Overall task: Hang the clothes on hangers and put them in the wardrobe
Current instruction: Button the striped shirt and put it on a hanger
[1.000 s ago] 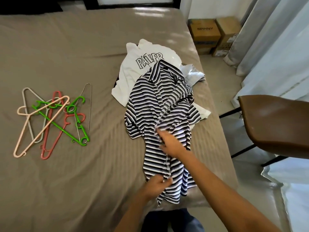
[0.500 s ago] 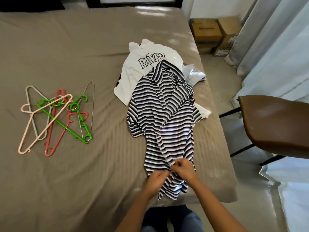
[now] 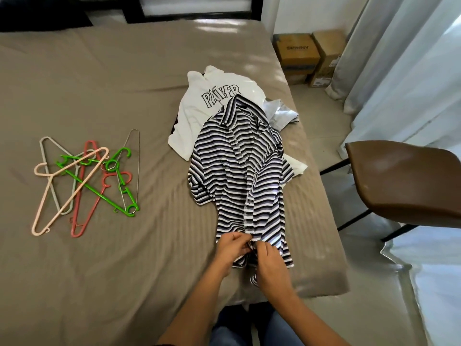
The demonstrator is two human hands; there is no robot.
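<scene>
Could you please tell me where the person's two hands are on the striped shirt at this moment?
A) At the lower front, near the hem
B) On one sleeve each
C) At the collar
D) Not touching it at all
A: the left hand and right hand meet and pinch the striped shirt at the bottom of its front opening, far from the collar.

A striped shirt (image 3: 232, 176) lies flat, collar away, overlapping a white printed shirt (image 3: 199, 106), tangled hangers (image 3: 92, 188) well left.
</scene>
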